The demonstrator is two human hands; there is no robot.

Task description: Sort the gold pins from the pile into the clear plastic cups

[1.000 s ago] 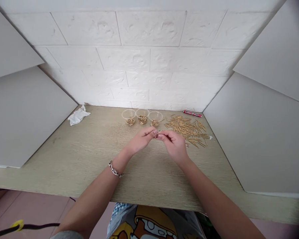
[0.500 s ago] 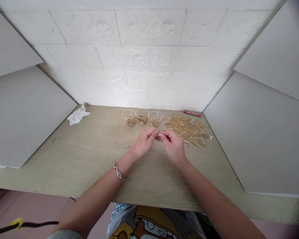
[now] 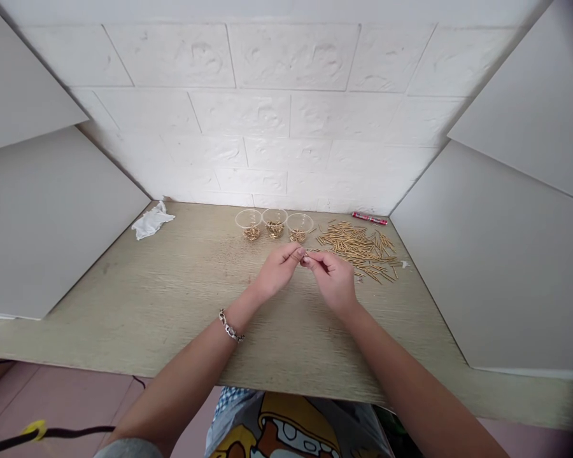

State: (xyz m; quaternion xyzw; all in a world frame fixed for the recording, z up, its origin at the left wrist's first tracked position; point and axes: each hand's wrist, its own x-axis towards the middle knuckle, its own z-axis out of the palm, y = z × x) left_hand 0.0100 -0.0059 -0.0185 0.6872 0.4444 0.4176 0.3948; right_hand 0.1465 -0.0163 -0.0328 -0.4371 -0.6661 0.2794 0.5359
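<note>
My left hand [image 3: 277,272] and my right hand [image 3: 335,280] meet fingertip to fingertip over the middle of the wooden table [image 3: 172,299]. Both are pinched on one small gold pin [image 3: 305,257] held between them. A silver chain bracelet [image 3: 230,326] is on my left wrist. Just beyond my hands stand three clear plastic cups [image 3: 274,224] in a row, each with gold pieces inside. A loose pile of gold pins [image 3: 358,247] lies to the right of the cups, close to my right hand.
A crumpled white cloth [image 3: 151,221] lies at the back left. A red pen-like stick [image 3: 369,218] rests by the back wall. White panels [image 3: 52,210] wall in both sides. A black cable with a yellow tip [image 3: 35,431] runs below the table's front edge.
Both hands have stayed pinched together on the pin, shifting only slightly; the view has nudged a little.
</note>
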